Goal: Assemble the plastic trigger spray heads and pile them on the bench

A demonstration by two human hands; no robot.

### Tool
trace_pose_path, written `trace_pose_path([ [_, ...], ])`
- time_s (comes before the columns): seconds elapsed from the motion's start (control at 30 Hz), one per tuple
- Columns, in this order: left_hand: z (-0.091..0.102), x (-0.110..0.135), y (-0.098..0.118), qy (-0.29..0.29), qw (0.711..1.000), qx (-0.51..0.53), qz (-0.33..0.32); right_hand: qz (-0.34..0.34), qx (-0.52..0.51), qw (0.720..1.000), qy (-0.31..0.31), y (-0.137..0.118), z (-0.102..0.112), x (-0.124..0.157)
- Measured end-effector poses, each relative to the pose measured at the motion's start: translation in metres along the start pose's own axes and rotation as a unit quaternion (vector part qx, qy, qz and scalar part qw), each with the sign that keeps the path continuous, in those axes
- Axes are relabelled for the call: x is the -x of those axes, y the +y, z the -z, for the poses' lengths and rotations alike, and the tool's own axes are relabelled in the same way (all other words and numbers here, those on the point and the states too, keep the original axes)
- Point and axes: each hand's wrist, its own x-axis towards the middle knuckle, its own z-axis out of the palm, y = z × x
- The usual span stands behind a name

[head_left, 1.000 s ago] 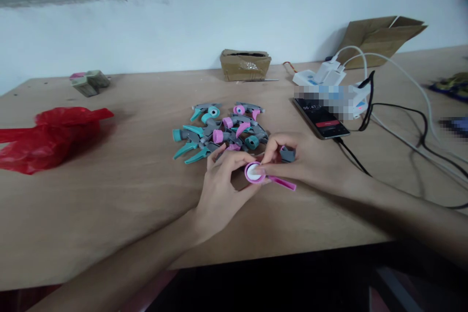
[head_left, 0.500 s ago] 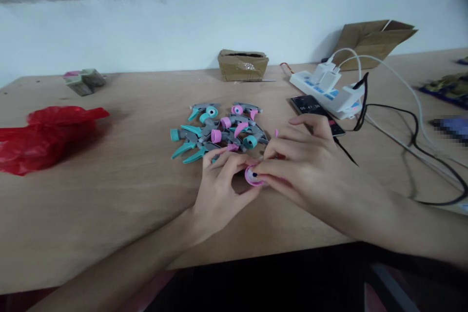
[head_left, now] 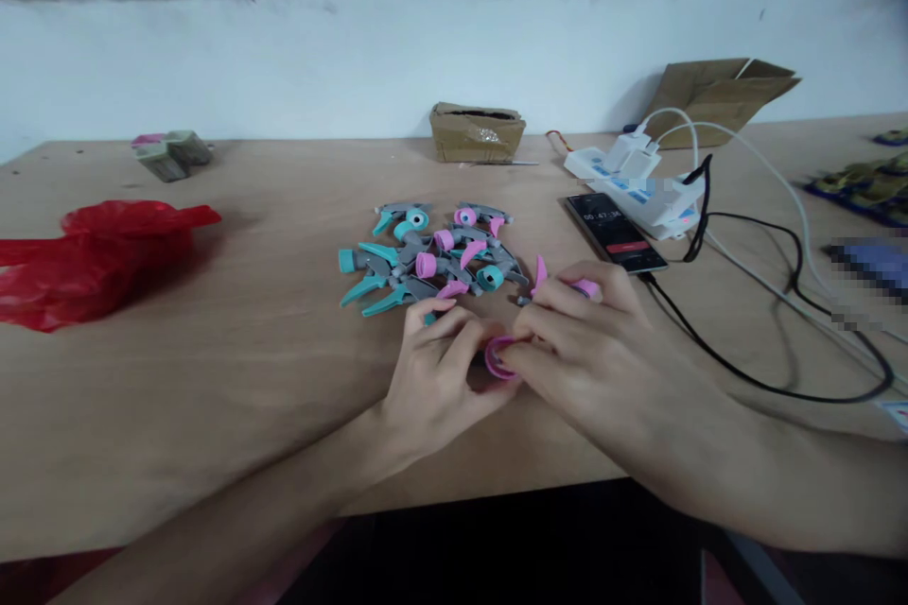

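Note:
My left hand [head_left: 436, 378] is closed around a pink screw cap [head_left: 500, 372], which looks like the collar of a trigger sprayer head. The cap's round opening is turned up toward me. My right hand [head_left: 602, 350] presses its thumb and fingertips together at the opening; any small part between them is hidden. Beyond my hands lies a pile of grey trigger sprayer heads [head_left: 408, 255], some with teal triggers and caps, some with pink. Another pink sprayer head [head_left: 541, 270] lies just behind my right hand, partly covered by it.
A phone [head_left: 616, 232] showing a timer lies beside a white power strip [head_left: 631, 189] with chargers and cables. Small cardboard box [head_left: 477, 134] and open carton [head_left: 716, 99] stand by the wall. Red plastic bag [head_left: 106, 260] lies left, with greyish blocks [head_left: 170, 156] behind it.
My right fingertips have pushed in over the cap's opening, hiding the pale and black part seen there before. The view has shifted slightly, and more of the sprayer head behind my right hand shows.

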Motion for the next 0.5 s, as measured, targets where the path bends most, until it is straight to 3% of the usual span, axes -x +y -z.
trace_pose_path([
  [0.1, 0.0, -0.001, 0.001, -0.009, 1.0, 0.004, -0.005, -0.017, -0.088, 0.996, -0.017, 0.01, -0.003, 0.006],
  [0.27, 0.004, -0.003, 0.001, 0.012, 0.999, 0.03, 0.013, -0.065, -0.251, 0.966, -0.012, 0.025, -0.01, 0.02],
  [0.5, 0.001, 0.0, -0.003, -0.026, 0.997, 0.065, 0.03, -0.087, -0.364, 0.926, 0.042, 0.013, -0.022, 0.024],
])
